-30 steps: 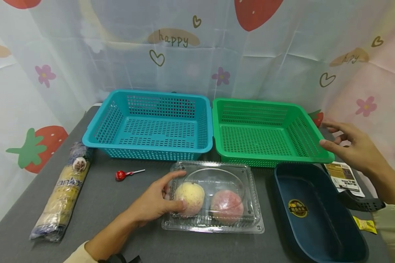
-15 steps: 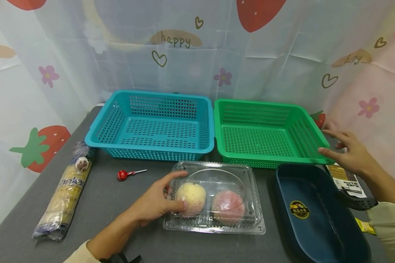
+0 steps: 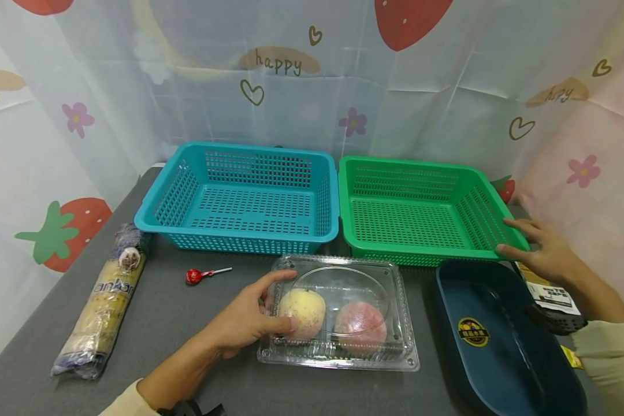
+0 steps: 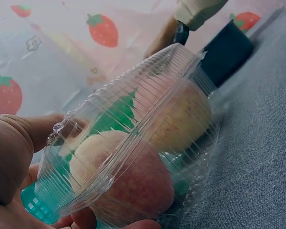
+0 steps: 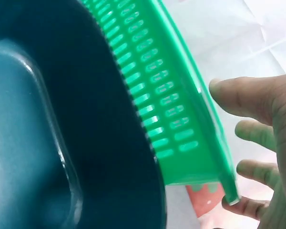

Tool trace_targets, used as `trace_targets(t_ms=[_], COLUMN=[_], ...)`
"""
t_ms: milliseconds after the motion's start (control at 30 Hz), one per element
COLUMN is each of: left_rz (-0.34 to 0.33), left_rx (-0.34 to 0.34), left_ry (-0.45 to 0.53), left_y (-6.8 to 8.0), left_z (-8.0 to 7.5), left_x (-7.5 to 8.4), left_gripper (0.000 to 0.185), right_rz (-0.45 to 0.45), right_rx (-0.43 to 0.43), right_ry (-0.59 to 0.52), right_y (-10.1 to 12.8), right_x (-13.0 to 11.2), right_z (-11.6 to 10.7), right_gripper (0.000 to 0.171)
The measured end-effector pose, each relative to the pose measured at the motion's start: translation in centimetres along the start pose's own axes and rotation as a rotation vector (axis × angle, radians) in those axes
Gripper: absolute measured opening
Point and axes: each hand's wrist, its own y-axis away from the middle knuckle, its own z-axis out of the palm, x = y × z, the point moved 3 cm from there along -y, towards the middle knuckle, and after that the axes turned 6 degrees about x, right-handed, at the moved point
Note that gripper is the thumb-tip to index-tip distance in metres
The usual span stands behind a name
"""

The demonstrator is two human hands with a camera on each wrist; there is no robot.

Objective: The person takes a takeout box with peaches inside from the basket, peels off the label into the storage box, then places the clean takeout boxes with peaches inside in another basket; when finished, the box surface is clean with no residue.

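Note:
A clear plastic clamshell box (image 3: pixel 343 315) lies on the grey table in front of me, holding a yellowish fruit (image 3: pixel 303 309) and a pink fruit (image 3: pixel 360 326). My left hand (image 3: pixel 270 303) grips its left end, thumb on the lid and fingers against the side. In the left wrist view the box (image 4: pixel 133 143) fills the frame. My right hand (image 3: pixel 530 245) is at the front right corner of the empty green basket (image 3: pixel 421 254), fingers straight and spread. The right wrist view shows the right hand (image 5: pixel 257 138) around that green basket corner (image 5: pixel 181 95).
An empty blue basket (image 3: pixel 239 237) stands left of the green one. A dark blue tray (image 3: pixel 499 346) lies at the front right, with a printed packet (image 3: pixel 551 292) and a black handle (image 3: pixel 561 320) beside it. A red lollipop (image 3: pixel 192 277) and a long wrapped roll (image 3: pixel 101 306) lie at the left.
My right hand has come down and slightly left to the green basket's front right corner. The left hand and the clamshell box have stayed put.

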Motion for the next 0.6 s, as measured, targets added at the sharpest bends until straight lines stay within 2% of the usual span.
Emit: trace_targets(t_ms=[267,600], left_rz=[-0.032,-0.042], left_rx=[-0.010,-0.051], left_ry=[0.078,0.234], left_y=[0.09,0.36], left_z=[0.05,-0.10], left_x=[-0.05,0.17], left_gripper=[0.080,0.084], right_rz=[0.043,0.056], right_rx=[-0.100,-0.110], right_ry=[-0.015,-0.045], right_y=[0.14,0.40], right_x=[0.75,0.96], right_z=[0.45,0.60], right_gripper=[0.073,0.074])
